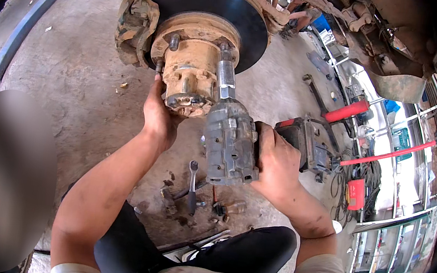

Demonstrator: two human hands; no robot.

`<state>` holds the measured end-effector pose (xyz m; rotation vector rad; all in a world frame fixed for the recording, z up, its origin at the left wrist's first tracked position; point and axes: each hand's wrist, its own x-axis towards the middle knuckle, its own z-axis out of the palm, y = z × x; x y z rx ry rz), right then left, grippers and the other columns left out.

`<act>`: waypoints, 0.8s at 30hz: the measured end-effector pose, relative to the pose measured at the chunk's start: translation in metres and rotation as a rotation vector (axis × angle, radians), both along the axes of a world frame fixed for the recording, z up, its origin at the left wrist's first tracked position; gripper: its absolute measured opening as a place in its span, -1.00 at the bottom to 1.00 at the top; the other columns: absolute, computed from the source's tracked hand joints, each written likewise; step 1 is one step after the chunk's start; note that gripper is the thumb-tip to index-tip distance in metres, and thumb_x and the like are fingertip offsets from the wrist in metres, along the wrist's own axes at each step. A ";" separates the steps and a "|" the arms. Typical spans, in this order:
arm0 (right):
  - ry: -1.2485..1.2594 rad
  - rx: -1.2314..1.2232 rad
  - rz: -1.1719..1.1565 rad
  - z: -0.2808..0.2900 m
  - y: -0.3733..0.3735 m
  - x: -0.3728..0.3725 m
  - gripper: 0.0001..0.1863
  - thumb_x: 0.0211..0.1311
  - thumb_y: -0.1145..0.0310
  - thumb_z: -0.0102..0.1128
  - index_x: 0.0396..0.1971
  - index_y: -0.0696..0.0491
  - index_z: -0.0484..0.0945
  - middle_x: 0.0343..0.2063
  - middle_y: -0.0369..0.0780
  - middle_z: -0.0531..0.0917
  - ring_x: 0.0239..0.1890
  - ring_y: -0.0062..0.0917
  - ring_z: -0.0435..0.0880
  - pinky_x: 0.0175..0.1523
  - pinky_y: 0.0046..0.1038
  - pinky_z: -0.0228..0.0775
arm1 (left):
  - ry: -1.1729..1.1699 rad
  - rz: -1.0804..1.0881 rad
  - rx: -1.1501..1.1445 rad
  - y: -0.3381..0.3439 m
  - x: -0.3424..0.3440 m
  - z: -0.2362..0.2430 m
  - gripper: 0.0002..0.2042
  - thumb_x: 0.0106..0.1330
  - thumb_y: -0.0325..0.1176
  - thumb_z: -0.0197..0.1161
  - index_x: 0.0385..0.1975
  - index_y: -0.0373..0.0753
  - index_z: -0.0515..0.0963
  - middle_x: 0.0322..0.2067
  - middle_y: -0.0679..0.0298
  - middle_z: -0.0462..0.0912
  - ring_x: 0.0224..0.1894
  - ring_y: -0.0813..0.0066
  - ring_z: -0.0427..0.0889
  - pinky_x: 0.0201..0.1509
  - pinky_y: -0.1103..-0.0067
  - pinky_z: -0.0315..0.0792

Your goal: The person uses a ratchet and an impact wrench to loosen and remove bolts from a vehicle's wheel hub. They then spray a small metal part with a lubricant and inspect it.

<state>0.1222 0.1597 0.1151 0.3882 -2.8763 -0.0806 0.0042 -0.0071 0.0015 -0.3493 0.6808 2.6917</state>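
A dusty, tan wheel hub (194, 65) with several studs projects toward me from a dark brake disc (212, 10). A rusty brake caliper (137, 23) grips the disc's left side. My left hand (160, 115) lies against the hub's lower left, its fingertip at a threaded stud (159, 66); the other fingers are mostly hidden behind the hub. My right hand (277, 157) is closed round the handle of a grey-black cordless impact wrench (230, 143). The wrench points up and away from me, and its long socket (226, 73) sits over or against a stud on the hub's right.
On the concrete below lie a ratchet (192, 185) and several small dirty parts. A dark power tool (307, 145), a red-handled tool (346, 112) and coiled cables (368, 182) are to the right, before metal racks. A blurred grey shape fills the lower left.
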 end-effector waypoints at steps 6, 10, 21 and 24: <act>-0.052 0.067 -0.071 0.005 0.001 -0.001 -0.22 -0.23 0.14 0.36 0.05 0.17 0.30 -0.34 -0.01 0.57 -0.29 -0.09 0.59 -0.24 -0.19 0.42 | 0.049 0.011 0.070 0.002 -0.002 -0.001 -0.48 0.43 0.06 -0.30 0.23 -0.11 0.26 0.15 0.27 0.41 0.15 0.30 0.42 0.18 0.32 0.32; -0.081 0.033 -0.087 0.004 0.004 0.000 -0.22 -0.21 0.08 0.33 0.04 0.17 0.30 -0.34 0.00 0.57 -0.30 -0.08 0.59 -0.24 -0.17 0.41 | 0.025 0.004 0.042 0.004 0.000 0.003 -0.46 0.44 0.06 -0.34 0.25 -0.14 0.22 0.15 0.27 0.41 0.14 0.32 0.43 0.17 0.31 0.36; -0.134 0.110 -0.068 0.016 -0.008 -0.018 -0.31 -0.17 0.18 0.29 -0.02 0.23 0.28 -0.40 0.02 0.58 -0.37 -0.09 0.62 -0.31 -0.21 0.46 | 0.090 -0.011 0.090 0.000 -0.007 -0.009 -0.42 0.42 0.11 -0.29 0.26 -0.18 0.20 0.18 0.21 0.37 0.20 0.29 0.38 0.23 0.31 0.30; -0.131 0.073 -0.057 0.008 -0.004 -0.015 -0.38 -0.14 0.23 0.27 -0.08 0.23 0.30 -0.41 0.01 0.59 -0.39 -0.10 0.64 -0.33 -0.23 0.47 | 0.087 -0.086 0.104 -0.005 -0.009 0.007 -0.33 0.39 0.21 -0.34 0.28 -0.20 0.18 0.20 0.17 0.35 0.22 0.27 0.36 0.27 0.29 0.26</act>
